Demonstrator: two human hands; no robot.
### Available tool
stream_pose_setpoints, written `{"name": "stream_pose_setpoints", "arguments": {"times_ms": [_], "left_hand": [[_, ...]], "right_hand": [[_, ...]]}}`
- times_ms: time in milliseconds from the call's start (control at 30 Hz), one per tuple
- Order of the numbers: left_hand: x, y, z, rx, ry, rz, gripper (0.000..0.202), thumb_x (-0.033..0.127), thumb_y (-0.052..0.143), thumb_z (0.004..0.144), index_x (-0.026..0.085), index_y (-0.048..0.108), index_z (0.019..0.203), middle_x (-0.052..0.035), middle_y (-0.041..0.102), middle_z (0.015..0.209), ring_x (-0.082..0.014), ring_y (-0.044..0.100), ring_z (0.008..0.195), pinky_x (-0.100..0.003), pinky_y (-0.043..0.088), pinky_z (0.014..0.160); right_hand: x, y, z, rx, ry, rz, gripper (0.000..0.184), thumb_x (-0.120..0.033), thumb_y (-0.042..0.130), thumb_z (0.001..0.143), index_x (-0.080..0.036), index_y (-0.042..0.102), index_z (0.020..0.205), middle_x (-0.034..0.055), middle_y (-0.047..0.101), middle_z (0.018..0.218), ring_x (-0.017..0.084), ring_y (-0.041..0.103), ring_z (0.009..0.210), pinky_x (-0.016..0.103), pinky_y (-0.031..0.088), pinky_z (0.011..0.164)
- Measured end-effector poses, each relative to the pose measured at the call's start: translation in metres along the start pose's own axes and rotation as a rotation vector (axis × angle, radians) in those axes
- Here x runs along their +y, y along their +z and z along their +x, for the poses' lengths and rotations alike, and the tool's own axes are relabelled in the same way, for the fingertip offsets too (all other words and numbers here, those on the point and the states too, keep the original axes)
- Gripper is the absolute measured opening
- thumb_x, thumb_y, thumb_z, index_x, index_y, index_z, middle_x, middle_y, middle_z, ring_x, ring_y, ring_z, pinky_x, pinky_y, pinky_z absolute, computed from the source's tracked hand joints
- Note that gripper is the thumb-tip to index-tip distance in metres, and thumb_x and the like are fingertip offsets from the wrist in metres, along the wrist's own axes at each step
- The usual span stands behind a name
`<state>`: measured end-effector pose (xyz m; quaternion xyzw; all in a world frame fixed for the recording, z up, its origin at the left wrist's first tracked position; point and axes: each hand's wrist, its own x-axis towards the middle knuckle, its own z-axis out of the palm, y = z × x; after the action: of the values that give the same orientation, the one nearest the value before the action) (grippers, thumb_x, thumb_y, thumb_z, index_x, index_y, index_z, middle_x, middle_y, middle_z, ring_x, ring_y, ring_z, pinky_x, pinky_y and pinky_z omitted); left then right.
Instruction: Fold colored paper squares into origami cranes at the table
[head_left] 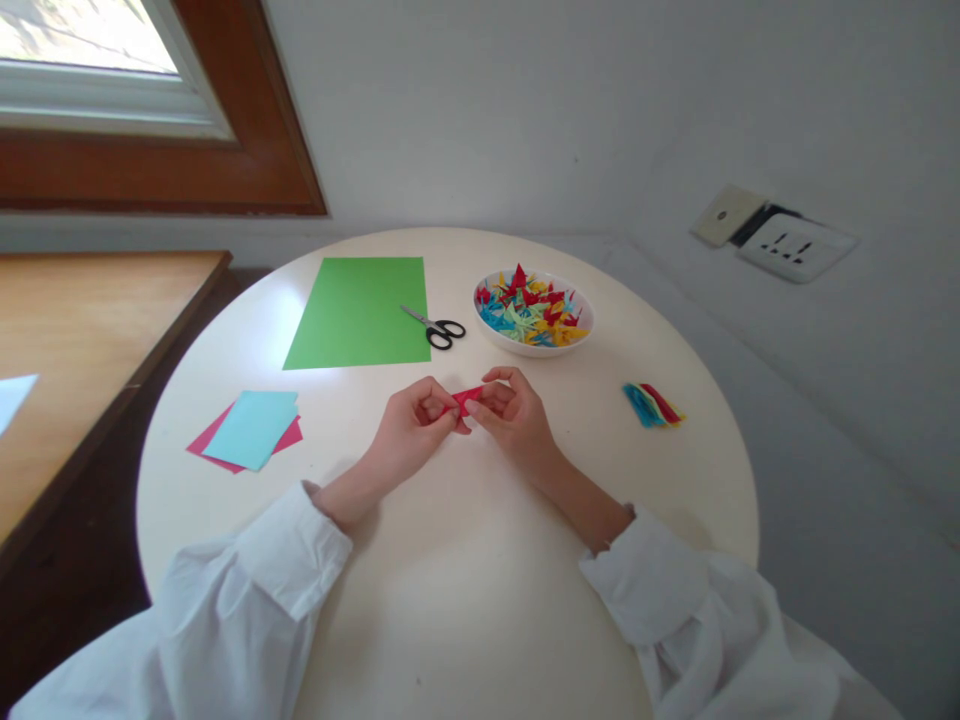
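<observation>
A small folded piece of red paper (466,399) is held between my two hands over the middle of the table. My left hand (417,424) pinches its left end between thumb and fingers. On the right end, my right hand (517,415) grips with thumb and fingertips. Parts of the paper are hidden behind the fingers. Just beyond the hands lie scissors (438,330) with black handles, their blades resting on a green paper sheet (360,310). A white bowl (529,350) full of colourful folded paper cranes (532,308) stands behind my right hand.
Pale blue (251,430) and dark pink sheets (210,437) overlap at the left of the round white table (465,600). A bundle of coloured paper pieces (652,405) lies at the right. A wooden surface (97,330) is further left; a wall socket (795,245) is on the right.
</observation>
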<state>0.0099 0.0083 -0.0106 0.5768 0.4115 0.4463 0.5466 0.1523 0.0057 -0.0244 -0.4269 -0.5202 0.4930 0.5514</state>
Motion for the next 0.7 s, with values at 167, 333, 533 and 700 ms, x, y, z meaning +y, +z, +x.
{"name": "stream_pose_setpoints", "arguments": {"times_ms": [167, 333, 533, 700], "left_hand": [[-0.0002, -0.0003, 0.0000, -0.024, 0.003, -0.017, 0.013, 0.019, 0.062, 0.070, 0.015, 0.051, 0.067, -0.0002, 0.064, 0.059, -0.0136, 0.064, 0.060, -0.024, 0.049, 0.058], [-0.0018, -0.0014, 0.0005, -0.028, -0.008, -0.016, 0.018, 0.027, 0.063, 0.073, 0.015, 0.050, 0.069, 0.0000, 0.063, 0.059, -0.0133, 0.064, 0.059, -0.024, 0.049, 0.057], [-0.0066, -0.0009, 0.0019, -0.030, 0.007, -0.068, 0.021, 0.029, 0.066, 0.070, 0.015, 0.051, 0.072, 0.0016, 0.062, 0.059, -0.0134, 0.065, 0.061, -0.024, 0.050, 0.061], [-0.0069, -0.0007, 0.0016, -0.029, 0.025, -0.042, 0.021, 0.028, 0.067, 0.070, 0.015, 0.050, 0.071, 0.0016, 0.062, 0.059, -0.0128, 0.064, 0.060, -0.022, 0.049, 0.058]], "right_hand": [[-0.0020, 0.0009, -0.0011, 0.003, 0.013, -0.018, 0.033, -0.029, 0.068, 0.063, -0.021, 0.044, 0.085, -0.0048, 0.058, 0.062, 0.011, 0.055, 0.057, 0.024, 0.043, 0.055], [-0.0010, 0.0011, -0.0005, 0.011, -0.011, -0.027, 0.032, -0.026, 0.067, 0.063, -0.021, 0.046, 0.086, -0.0056, 0.057, 0.060, 0.010, 0.054, 0.056, 0.023, 0.042, 0.054], [0.0001, 0.0008, -0.0005, 0.006, -0.013, -0.003, 0.031, -0.025, 0.066, 0.064, -0.021, 0.048, 0.088, -0.0038, 0.060, 0.064, 0.011, 0.057, 0.060, 0.024, 0.044, 0.056], [0.0007, 0.0004, -0.0009, 0.014, -0.029, -0.026, 0.029, -0.025, 0.066, 0.065, -0.020, 0.050, 0.088, -0.0030, 0.060, 0.065, 0.012, 0.057, 0.061, 0.025, 0.044, 0.057]]}}
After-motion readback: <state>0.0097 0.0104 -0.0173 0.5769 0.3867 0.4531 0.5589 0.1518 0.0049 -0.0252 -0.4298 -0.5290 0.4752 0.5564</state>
